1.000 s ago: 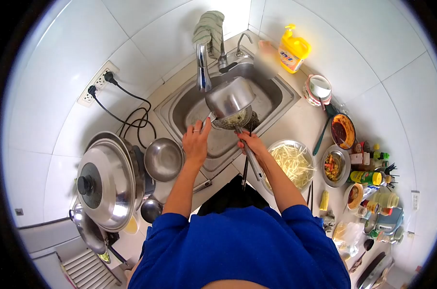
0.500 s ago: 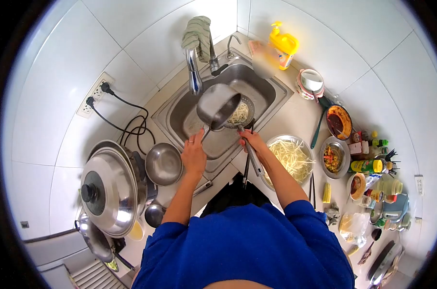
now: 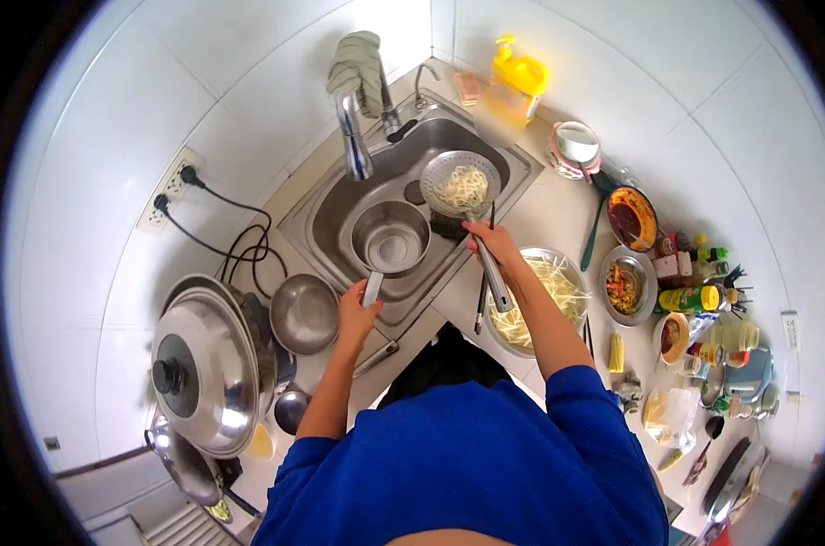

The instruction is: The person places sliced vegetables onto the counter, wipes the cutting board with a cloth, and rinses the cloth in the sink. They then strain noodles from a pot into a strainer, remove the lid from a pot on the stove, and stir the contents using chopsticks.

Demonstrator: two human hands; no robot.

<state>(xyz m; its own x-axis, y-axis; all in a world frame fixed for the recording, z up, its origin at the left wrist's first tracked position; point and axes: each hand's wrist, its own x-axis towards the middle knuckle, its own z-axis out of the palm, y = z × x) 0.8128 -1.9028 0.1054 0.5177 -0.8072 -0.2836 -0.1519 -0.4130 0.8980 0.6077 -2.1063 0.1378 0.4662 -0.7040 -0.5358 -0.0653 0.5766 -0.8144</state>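
Over the sink (image 3: 326,214), my left hand (image 3: 358,312) is closed round the handle of a metal saucepan (image 3: 365,238), which is upright with only its bare bottom plainly visible. My right hand (image 3: 490,240) grips the long handle of a perforated skimmer (image 3: 438,173), held above the far right of the basin. A small heap of pale, noodle-like strands (image 3: 464,187) lies in the skimmer. A pair of dark chopsticks (image 3: 481,300) also runs under my right hand; whether the fingers hold them is hidden. Beside my right forearm stands a metal bowl (image 3: 494,329) of pale strips.
A faucet (image 3: 356,150) draped with a cloth stands behind the sink. To the left are a metal bowl (image 3: 305,314) and a large lidded pot (image 3: 207,373). Right of my arm are a bowl of chopped food (image 3: 623,287), a sauce pan (image 3: 631,218) and several jars and bottles.
The saucepan has gone from tilted over the skimmer to upright, moving down and left, apart from it. The skimmer and its strands now show fully, slightly farther up.
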